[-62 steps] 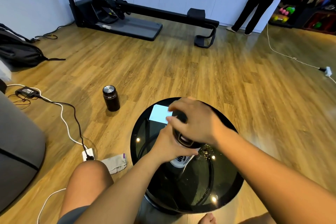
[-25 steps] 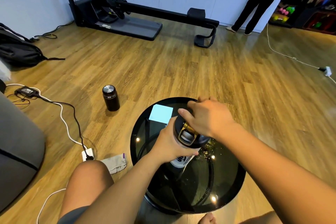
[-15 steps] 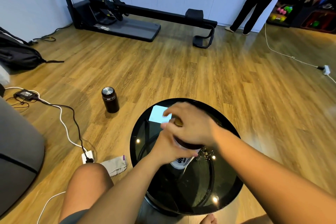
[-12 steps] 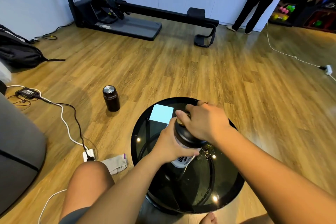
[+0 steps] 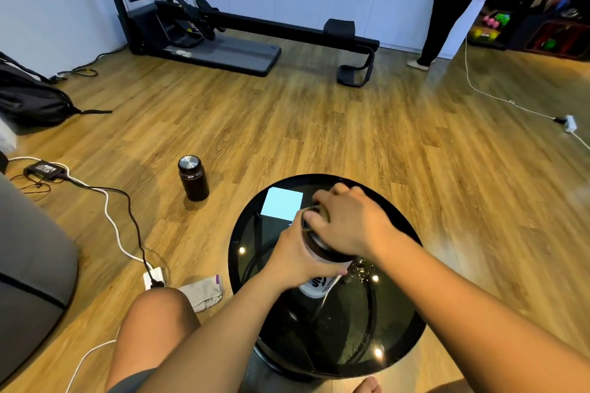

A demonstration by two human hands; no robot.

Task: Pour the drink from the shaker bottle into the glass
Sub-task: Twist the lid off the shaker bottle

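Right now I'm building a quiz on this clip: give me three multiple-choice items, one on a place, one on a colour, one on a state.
1. Where does the dark flask stand?
A. on the wooden floor, left of the round table
B. on the round table
C. on the treadmill

2. What colour is the square card on the table?
A. red
B. light blue
C. yellow

3. What is the right hand doing?
A. resting on the knee
B. lying flat on the floor
C. gripping the shaker bottle's lid

Answers:
1 A: the flask stands on the floorboards beside the table.
2 B: the card is pale blue.
3 C: the right hand covers the lid while the left hand holds the shaker bottle.
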